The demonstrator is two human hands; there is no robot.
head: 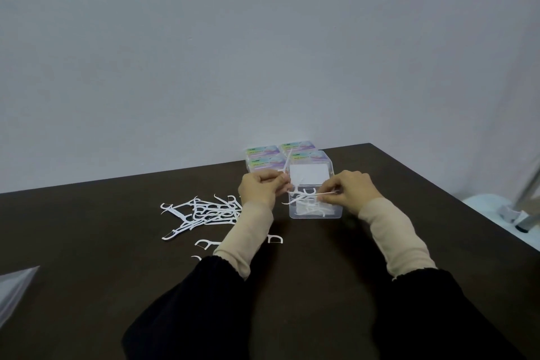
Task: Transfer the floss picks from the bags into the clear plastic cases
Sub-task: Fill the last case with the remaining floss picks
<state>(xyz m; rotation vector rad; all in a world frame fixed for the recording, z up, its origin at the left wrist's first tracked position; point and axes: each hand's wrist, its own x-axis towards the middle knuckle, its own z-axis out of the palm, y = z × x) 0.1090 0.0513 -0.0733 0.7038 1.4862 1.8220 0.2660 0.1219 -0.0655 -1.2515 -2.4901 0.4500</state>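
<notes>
An open clear plastic case point(315, 213) stands on the dark table point(102, 242), its lid point(311, 174) raised behind it, with several white floss picks inside. My left hand point(260, 188) pinches an upright floss pick point(285, 165) just left of the case. My right hand point(352, 191) pinches another floss pick point(314, 193) lying sideways over the case opening. A loose pile of white floss picks point(201, 213) lies on the table left of my left arm.
Closed cases with colourful labels point(263, 155) stand in a block behind the open case, against the wall. A corner of a clear bag point(14, 289) shows at the left edge. Single picks point(206, 243) lie near my left sleeve. The table's right edge runs diagonally.
</notes>
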